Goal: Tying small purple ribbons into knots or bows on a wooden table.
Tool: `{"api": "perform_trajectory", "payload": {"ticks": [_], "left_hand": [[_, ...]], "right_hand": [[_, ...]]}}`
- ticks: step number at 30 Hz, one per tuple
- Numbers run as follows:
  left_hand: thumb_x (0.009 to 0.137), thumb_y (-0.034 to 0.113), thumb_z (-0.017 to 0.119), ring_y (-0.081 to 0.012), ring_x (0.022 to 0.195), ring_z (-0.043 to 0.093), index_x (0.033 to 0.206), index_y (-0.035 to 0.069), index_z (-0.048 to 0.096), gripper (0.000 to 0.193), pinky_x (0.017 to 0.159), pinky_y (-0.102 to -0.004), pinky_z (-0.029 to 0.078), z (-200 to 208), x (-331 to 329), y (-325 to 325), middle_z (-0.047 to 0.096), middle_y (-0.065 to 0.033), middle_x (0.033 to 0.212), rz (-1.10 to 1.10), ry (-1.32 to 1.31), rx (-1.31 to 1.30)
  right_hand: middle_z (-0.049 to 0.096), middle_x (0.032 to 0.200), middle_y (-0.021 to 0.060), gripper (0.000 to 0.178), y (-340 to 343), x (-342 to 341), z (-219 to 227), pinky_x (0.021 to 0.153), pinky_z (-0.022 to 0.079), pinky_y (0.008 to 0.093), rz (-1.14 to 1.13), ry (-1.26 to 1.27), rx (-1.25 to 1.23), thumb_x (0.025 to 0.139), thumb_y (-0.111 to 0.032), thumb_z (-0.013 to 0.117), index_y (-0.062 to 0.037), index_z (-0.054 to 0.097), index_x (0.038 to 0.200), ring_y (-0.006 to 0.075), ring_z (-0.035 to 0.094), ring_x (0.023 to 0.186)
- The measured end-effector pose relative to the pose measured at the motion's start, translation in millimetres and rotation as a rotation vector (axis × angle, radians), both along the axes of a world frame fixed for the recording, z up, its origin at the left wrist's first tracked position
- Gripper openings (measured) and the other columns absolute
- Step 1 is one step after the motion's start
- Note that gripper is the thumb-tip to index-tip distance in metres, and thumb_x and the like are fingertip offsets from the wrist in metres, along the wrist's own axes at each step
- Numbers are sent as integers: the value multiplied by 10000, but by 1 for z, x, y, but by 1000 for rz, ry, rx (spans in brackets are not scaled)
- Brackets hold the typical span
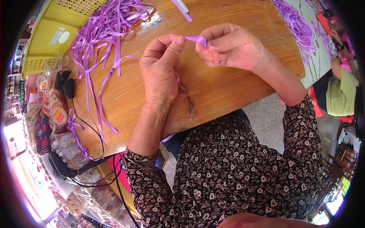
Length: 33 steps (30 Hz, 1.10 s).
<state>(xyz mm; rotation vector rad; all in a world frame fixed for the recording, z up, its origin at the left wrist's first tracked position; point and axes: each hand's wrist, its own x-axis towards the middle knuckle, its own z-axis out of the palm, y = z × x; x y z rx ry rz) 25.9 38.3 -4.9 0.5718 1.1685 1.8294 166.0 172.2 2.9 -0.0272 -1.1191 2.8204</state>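
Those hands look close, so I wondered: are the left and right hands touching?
Apart. The head view shows a gap between the left hand and right hand, crossed by purple ribbon.

- A wooden table (228,89) was set across the middle of the view, its brown grain broken by dark knots near the front edge.
- Light was reflected as a white glare (151,19) on its far part.
- At the right, a pale surface with dark veins (321,60) was placed just beside it.
- Below, a speckled grey floor (264,116) was seen.
- The left rim was lined with crowded shelves (16,81).
- Strong brightness was admitted through an opening (32,176) at lower left; whether window or doorway could not be told.
- Dark brown furniture (346,157) was glimpsed, blurred, at far right.
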Motion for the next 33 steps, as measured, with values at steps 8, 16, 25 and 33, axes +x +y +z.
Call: {"api": "perform_trajectory", "payload": {"ticks": [8, 16, 25, 33], "left_hand": [[838, 56, 653, -6, 501, 353, 905, 44, 610, 80, 425, -186, 247, -8, 6, 5, 562, 35, 712, -46, -137, 63], [854, 58, 640, -38, 724, 530, 964, 12, 643, 119, 633, -154, 405, -4, 16, 0, 628, 10, 856, 21, 53, -1], [850, 72, 652, -41, 747, 539, 941, -6, 653, 119, 669, -171, 425, -7, 20, 0, 637, -3, 840, 65, 208, -15], [845, 63, 652, -42, 750, 536, 926, -14, 655, 111, 661, -169, 418, -1, 20, -3, 638, -10, 840, 67, 147, -46]], "right_hand": [[610, 815, 49, 359, 2, -6, -7, 683, 413, 242, -134, -13, 177, 867, -65, 562, 69, 544, 1201, 95, 538, 722], [657, 937, 54, 300, -9, -11, -7, 760, 486, 255, -447, -26, 961, 868, -8, 568, -18, 605, 1166, 138, 612, 861], [654, 850, 72, 282, -20, -13, -13, 703, 513, 259, -758, 154, 1652, 799, 24, 636, -40, 632, 1073, 180, 644, 788], [639, 775, 40, 233, -29, -9, -7, 659, 517, 256, -709, -19, 1523, 788, 21, 660, -35, 605, 1008, 128, 621, 698]]}}
